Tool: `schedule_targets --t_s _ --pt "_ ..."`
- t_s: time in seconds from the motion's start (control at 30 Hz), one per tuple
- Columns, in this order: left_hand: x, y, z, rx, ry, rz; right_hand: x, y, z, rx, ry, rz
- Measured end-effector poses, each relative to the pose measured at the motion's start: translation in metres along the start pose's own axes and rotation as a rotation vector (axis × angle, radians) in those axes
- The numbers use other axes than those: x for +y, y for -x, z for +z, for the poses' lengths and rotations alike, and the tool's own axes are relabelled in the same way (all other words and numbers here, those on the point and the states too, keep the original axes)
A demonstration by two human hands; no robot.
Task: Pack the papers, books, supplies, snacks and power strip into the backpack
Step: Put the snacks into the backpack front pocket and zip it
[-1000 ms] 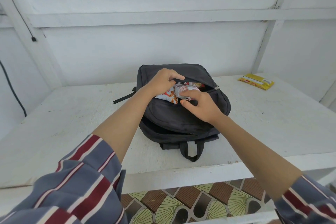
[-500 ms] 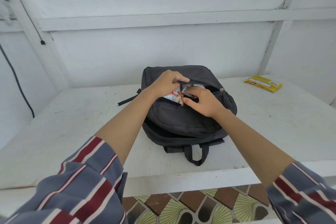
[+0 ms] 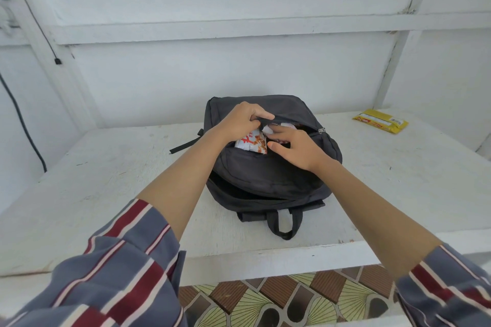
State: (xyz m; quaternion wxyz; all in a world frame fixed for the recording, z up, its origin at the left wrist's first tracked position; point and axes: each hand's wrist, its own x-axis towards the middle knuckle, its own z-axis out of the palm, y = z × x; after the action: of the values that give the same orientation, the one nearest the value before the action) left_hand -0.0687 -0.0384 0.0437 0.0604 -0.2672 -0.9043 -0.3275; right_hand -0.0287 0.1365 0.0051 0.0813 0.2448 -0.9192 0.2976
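Backpack [image 3: 265, 175] flat, handle [image 3: 284, 223] at near end, long axis front-to-back

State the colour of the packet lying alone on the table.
Yellow packet with red print; head view.

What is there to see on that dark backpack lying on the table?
The dark grey fabric backpack lies flat on the white table, its carry handle toward the person and a strap trailing out on the left. Its front pocket is unzipped, with the zipper pull at the right end. The left hand pinches the pocket's upper edge; the right hand presses a red-and-white snack packet into it. A second opening gapes near the handle.
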Motion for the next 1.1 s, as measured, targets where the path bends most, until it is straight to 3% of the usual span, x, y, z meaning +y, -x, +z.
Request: schedule_targets --t_s 0.3,0.5,1.1 --pt "0.002 0.001 0.000 0.009 -0.008 0.013 -0.009 0.017 0.006 0.048 -0.076 -0.045" --pt "0.003 -0.001 -0.003 0.027 0.003 0.041 -0.015 0.015 0.018 -0.188 -0.067 0.008" --pt "-0.004 -0.005 -0.007 -0.007 -0.011 0.000 -0.022 -0.028 0.022 -0.323 -0.059 0.158"
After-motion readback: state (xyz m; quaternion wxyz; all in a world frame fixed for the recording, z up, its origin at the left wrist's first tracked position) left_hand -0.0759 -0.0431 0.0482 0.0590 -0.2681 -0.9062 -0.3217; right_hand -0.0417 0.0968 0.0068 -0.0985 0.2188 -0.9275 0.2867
